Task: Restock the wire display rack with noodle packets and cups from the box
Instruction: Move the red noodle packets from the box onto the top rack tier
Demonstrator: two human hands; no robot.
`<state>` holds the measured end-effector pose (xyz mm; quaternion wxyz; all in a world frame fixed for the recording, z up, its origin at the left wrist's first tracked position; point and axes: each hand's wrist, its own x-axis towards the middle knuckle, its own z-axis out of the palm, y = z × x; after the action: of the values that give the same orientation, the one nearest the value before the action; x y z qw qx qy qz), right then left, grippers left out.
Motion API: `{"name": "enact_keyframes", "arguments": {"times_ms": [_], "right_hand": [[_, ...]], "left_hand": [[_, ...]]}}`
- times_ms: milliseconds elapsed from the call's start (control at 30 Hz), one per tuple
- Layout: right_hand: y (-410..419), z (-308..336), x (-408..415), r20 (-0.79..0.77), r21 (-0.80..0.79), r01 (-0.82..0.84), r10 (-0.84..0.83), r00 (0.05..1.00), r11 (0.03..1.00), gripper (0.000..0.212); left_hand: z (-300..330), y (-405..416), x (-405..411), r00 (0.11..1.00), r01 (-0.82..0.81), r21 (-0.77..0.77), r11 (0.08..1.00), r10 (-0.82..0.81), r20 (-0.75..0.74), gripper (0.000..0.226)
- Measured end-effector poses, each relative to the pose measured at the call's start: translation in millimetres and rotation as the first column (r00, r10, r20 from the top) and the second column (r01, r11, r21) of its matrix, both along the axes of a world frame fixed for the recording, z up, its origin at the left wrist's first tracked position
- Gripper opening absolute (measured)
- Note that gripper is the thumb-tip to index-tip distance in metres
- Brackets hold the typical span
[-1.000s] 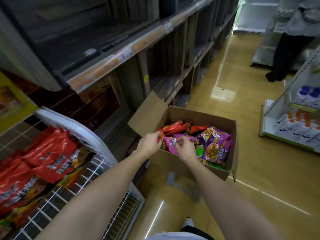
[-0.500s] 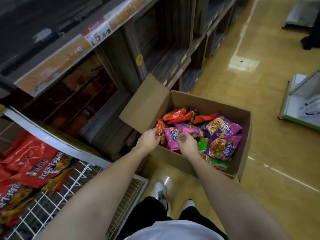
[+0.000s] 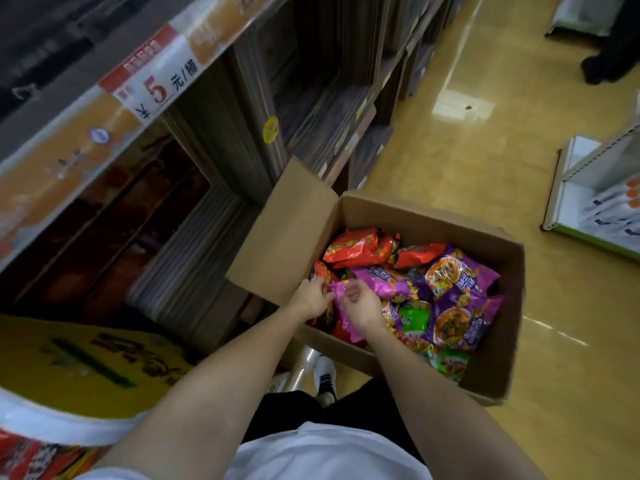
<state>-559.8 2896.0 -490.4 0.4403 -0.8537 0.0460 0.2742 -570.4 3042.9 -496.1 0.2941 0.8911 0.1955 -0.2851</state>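
Fingers [image 3: 325,296] of the left hand [image 3: 309,299] curl onto the near edge of a pink noodle packet [image 3: 375,285], while the right hand [image 3: 360,304] pinches that same edge from the other side. This packet lies at the near left corner of the cardboard box [image 3: 498,358], on top of red packets [image 3: 353,247], purple packets [image 3: 460,275] and green packets [image 3: 414,318]. Beside the box's open flap stands a shelf with a price tag [image 3: 156,84].
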Motion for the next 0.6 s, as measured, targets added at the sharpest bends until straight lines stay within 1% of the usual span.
{"name": "enact_keyframes", "arguments": {"times_ms": [67,167,233,333,433,533,600], "right_hand": [[6,-8,7,-0.033,-0.012,0.013,-0.013,0.999,1.0,0.022],[9,-17,9,-0.059,-0.026,0.031,-0.033,0.998,0.999,0.02],[9,-20,10,-0.081,-0.03,0.047,-0.049,0.995,0.998,0.019],[4,-23,13,-0.08,-0.031,0.073,-0.075,0.994,0.997,0.02],[0,-23,17,-0.059,-0.039,0.091,-0.093,0.994,0.995,0.02],[-4,-20,22,-0.046,-0.043,0.09,-0.092,0.995,0.995,0.023],[-8,-15,23,-0.034,-0.042,0.085,-0.087,0.996,0.995,0.023]], "left_hand": [[-12,3,8,0.998,-0.032,-0.054,0.998,0.028,-0.06,0.045],[-24,6,12,0.987,-0.049,-0.129,0.99,0.028,-0.159,0.039],[-30,6,15,0.983,-0.061,-0.143,0.988,0.035,-0.179,0.035],[-32,4,18,0.991,-0.088,-0.127,0.988,0.073,-0.114,0.032],[-29,4,21,0.997,-0.078,-0.057,0.995,0.077,-0.024,0.036],[-19,3,20,1.0,-0.003,0.015,1.0,0.003,0.004,0.043],[-11,0,17,0.998,0.058,0.097,0.994,-0.061,0.023,0.044]]}}
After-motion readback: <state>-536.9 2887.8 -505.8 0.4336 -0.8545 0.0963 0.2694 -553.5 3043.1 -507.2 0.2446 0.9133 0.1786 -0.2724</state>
